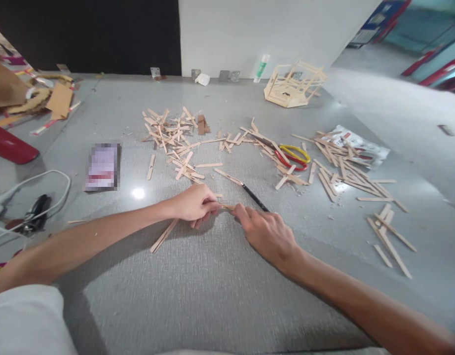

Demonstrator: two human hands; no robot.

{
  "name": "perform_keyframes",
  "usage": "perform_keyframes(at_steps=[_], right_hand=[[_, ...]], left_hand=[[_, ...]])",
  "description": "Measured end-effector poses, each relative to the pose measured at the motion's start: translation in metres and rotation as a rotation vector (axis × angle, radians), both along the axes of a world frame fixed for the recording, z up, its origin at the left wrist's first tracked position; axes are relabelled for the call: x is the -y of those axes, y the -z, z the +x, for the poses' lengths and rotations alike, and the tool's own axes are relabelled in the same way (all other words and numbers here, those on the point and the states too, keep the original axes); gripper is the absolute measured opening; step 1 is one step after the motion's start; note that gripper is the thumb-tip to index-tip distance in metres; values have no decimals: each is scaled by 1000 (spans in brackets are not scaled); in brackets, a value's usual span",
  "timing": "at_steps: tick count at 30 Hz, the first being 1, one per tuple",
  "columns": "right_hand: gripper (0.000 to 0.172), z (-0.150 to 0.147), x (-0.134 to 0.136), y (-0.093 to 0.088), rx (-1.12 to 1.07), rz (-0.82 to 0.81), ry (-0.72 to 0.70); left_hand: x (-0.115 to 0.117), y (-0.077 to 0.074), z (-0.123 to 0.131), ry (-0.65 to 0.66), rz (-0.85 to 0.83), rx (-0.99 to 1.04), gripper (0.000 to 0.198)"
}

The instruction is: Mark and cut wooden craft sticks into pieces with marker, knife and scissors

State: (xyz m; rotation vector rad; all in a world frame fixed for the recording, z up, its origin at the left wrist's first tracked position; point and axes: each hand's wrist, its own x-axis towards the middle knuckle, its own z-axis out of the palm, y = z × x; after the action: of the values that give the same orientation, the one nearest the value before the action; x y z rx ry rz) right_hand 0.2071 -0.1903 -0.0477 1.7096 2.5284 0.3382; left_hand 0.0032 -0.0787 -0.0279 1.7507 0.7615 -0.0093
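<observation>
My left hand [195,203] pinches a short wooden craft stick [227,207] low over the grey floor, fingers closed round its left end. My right hand [266,231] is closed on a thin black tool [254,197], its tip meeting the same stick. A longer stick [163,236] lies under my left wrist. Loose sticks are scattered in a pile [171,135] just beyond my hands.
More sticks lie at the right [346,172] beside a plastic packet [360,145]. Red and yellow rubber bands [292,157], a built stick frame [294,84], a glue tube [262,67], a phone [101,166], a white cable [46,180] and cardboard scraps [35,96] surround the spot.
</observation>
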Motion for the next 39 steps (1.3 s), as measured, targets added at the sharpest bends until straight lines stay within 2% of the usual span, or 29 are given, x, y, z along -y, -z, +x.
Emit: perform_keyframes(at_steps=[2,4,8,11,13,16,20,23,28,34,39], right_hand=[[25,-6,10,1,44,174,-38],[28,-13,18,2,90,256,8],[24,-18,18,5,67,96,151],[23,-15,12,8,2,20,197],[25,-12,9,10,-49,31,179],[32,-10,8,14,-126,25,133],[27,-8,5,16,-184,-66,174],[23,-8,1,12,-203,-161,214],[22,-9,-5,5,-205,-257,261],[31,-8,-4,2,-219,-252,240],[32,-10,-3,-5,-199,-286,239]], left_hand=[[1,0,0,-18,9,-8,33],[2,0,0,-42,14,-11,31],[0,1,0,-29,-27,0,30],[-4,-3,-1,-5,-66,-13,30],[-5,-11,-1,-59,-39,9,30],[2,-34,-3,-199,104,151,30],[31,-72,-6,-291,188,331,32],[52,-89,-8,-282,181,394,31],[70,-100,-14,-269,272,387,36],[78,-105,-19,-262,313,352,40],[81,-106,-20,-254,323,322,43]])
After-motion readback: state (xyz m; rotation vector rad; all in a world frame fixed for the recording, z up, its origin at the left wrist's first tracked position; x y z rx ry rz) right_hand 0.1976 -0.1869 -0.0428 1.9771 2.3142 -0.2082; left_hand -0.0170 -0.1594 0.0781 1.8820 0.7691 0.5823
